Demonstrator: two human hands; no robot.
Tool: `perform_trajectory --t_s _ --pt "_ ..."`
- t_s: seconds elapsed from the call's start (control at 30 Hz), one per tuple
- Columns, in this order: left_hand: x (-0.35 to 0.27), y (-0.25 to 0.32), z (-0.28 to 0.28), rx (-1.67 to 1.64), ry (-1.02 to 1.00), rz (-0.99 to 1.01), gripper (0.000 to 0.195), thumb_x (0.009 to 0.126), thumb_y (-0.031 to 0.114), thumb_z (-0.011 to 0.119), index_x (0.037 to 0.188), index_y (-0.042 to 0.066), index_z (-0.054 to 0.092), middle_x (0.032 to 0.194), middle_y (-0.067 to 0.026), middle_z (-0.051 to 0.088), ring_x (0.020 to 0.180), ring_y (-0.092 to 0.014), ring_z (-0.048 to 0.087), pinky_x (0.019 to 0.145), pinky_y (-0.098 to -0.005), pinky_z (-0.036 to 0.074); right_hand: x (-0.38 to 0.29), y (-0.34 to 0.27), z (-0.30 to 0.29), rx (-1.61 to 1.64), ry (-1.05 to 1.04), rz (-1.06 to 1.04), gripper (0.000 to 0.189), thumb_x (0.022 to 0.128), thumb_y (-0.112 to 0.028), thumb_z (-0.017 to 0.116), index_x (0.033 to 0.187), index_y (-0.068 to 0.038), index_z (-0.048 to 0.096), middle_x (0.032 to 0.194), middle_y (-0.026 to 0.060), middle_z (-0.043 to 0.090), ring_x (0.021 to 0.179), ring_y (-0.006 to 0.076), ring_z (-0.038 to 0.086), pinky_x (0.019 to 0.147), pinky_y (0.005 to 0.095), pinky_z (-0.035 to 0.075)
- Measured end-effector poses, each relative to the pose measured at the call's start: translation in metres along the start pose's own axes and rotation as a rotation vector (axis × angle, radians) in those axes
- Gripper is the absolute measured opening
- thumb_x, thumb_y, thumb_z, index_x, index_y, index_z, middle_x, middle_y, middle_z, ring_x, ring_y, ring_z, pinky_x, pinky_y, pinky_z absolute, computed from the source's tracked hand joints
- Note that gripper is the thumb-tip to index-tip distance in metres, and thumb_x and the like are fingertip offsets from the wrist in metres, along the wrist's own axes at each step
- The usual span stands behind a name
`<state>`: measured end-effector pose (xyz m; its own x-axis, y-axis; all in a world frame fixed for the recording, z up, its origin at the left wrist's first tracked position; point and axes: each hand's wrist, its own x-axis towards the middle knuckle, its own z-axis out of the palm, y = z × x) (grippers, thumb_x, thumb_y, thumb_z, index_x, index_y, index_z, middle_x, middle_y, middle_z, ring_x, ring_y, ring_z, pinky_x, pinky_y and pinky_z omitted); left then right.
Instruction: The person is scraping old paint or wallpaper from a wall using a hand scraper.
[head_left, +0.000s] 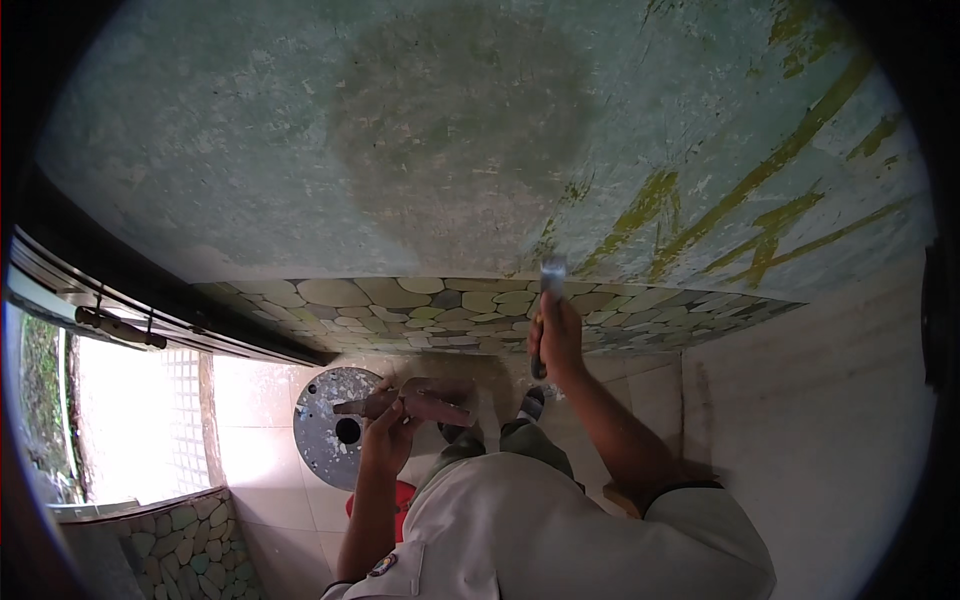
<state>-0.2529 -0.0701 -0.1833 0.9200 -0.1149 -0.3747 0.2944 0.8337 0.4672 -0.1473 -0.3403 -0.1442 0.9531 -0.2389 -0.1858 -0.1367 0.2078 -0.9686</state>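
My right hand is closed round the dark handle of a scraper, whose metal blade is at the lower edge of a worn green painted wall. Yellow-green streaks run over the wall to the right of the blade. Lower left, my left hand grips a folded reddish-brown object, perhaps sandpaper or a worn pad; its exact kind is unclear. That hand is above a round, paint-spattered grey disc with a dark hole. A large damp-looking dark patch marks the wall's middle.
A band of pebble-pattern stone runs along the wall's foot. Below it lies a tiled floor, with my feet near the wall. A red object is partly behind my left forearm. At left are a dark frame and a bright opening; a pale wall stands right.
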Motion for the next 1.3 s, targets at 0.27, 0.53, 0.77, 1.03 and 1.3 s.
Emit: perform_trajectory --t_s 0.27,0.53,0.77,1.03,1.3 --pt "-0.007 -0.003 -0.002 0.020 0.019 -0.001 0.047 0.083 0.001 0.057 0.126 0.010 0.041 0.110 -0.0094 0.056 0.104 -0.024 0.056 0.086 -0.0409 0.049 0.017 -0.017 -0.003 0.124 0.058 -0.085 0.038 0.093 -0.043 0.050 0.076 -0.010 0.043 0.053 0.0002 0.040 0.039 0.0105 0.039 0.039 0.0268 0.035" --pt "-0.006 -0.008 -0.001 0.027 0.009 -0.004 0.047 0.084 0.001 0.057 0.126 0.010 0.040 0.111 -0.0103 0.055 0.103 -0.024 0.056 0.086 -0.0409 0.049 0.027 -0.024 0.001 0.049 0.060 -0.086 0.039 0.095 -0.039 0.047 0.072 -0.008 0.042 0.052 0.0006 0.042 0.038 0.0087 0.041 0.035 0.0252 0.033" --pt "-0.005 -0.006 -0.003 0.013 0.022 0.035 0.049 0.084 0.002 0.056 0.129 0.009 0.038 0.112 -0.0097 0.055 0.103 -0.024 0.056 0.087 -0.0413 0.049 0.016 -0.025 0.004 0.094 0.018 -0.108 0.038 0.093 -0.043 0.049 0.077 -0.009 0.043 0.053 0.0002 0.040 0.038 0.0108 0.041 0.037 0.0262 0.035" --pt "-0.001 0.003 -0.015 0.022 0.037 0.083 0.049 0.085 0.005 0.056 0.129 0.010 0.037 0.114 -0.0090 0.055 0.107 -0.025 0.055 0.088 -0.0437 0.048 0.031 -0.034 0.010 -0.049 -0.011 -0.165 0.038 0.095 -0.041 0.045 0.075 -0.008 0.044 0.050 0.0003 0.041 0.035 0.0108 0.041 0.034 0.0256 0.034" --pt "0.007 0.019 -0.019 0.018 0.072 0.157 0.048 0.086 0.007 0.056 0.129 0.012 0.037 0.112 -0.0072 0.054 0.106 -0.023 0.055 0.087 -0.0432 0.048 0.022 -0.031 0.020 0.023 -0.132 -0.271 0.041 0.094 -0.044 0.046 0.074 -0.008 0.046 0.052 0.0025 0.045 0.039 0.0117 0.045 0.037 0.0267 0.036"
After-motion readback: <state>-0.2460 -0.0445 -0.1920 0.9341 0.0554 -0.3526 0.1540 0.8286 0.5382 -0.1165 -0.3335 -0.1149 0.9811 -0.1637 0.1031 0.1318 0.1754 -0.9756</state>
